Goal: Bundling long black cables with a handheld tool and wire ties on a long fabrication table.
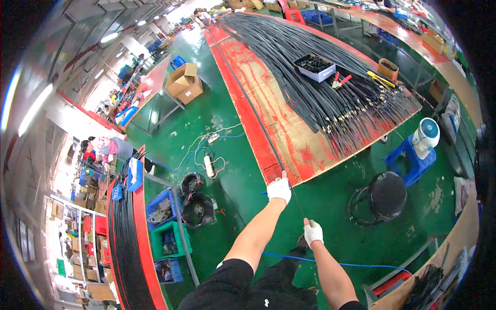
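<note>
One long black cable [253, 107] runs along the left side of the red-topped table [305, 173] to its near corner. My left hand [279, 190], in a white glove with bare fingertips, is closed on that cable at the corner. From there a thin dark strand [296, 200] stretches down to my right hand [313, 233], also gloved and closed around it beyond the table edge. Whether the strand is the cable's own end or a separate wire I cannot tell. A large bundle of black cables [305, 88] covers the table's right side, with metal-tipped ends fanned toward me.
On the bundle stand a white bin [316, 76] of dark parts and red-handled pliers [342, 80]. A black round stool [387, 195] and a fan [427, 135] on a blue stool [409, 161] are at right. A blue hose [336, 264] crosses the floor; a power strip [208, 166] lies left.
</note>
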A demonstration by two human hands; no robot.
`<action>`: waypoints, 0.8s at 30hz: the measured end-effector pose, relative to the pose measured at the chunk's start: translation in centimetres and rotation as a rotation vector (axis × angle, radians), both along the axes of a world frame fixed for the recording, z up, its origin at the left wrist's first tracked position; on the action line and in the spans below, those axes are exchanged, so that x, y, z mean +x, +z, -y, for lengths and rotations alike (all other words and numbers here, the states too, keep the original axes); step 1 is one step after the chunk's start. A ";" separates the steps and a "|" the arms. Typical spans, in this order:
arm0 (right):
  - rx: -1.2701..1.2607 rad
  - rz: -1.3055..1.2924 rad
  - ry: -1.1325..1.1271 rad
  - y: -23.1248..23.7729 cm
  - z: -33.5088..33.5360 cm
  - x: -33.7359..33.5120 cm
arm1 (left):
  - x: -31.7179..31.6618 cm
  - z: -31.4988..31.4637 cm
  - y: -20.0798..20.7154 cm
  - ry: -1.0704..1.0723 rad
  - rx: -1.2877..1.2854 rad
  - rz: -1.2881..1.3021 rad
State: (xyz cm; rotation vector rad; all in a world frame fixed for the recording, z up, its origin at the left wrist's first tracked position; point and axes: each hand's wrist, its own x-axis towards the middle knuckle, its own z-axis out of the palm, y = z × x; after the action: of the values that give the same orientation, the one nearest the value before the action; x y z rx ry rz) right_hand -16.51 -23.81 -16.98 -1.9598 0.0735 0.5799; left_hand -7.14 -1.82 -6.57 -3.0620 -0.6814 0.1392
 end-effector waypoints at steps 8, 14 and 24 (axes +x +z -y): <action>-0.135 -0.095 0.033 8.1 16.0 -15.4 | -0.2 -1.5 -0.3 0.030 0.110 0.027; -0.478 -0.110 0.086 4.8 34.7 -35.4 | -1.4 -1.3 -1.0 -0.018 0.115 0.002; 0.048 -0.573 -0.005 4.0 30.8 -24.7 | -3.5 1.2 -1.7 0.024 -0.034 0.041</action>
State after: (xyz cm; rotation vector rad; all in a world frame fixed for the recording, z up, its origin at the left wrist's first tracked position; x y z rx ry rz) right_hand -41.18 -54.57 -12.95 -1.6928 0.4164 1.1130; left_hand -10.62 -3.06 -8.27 -3.0982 -0.7256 0.0886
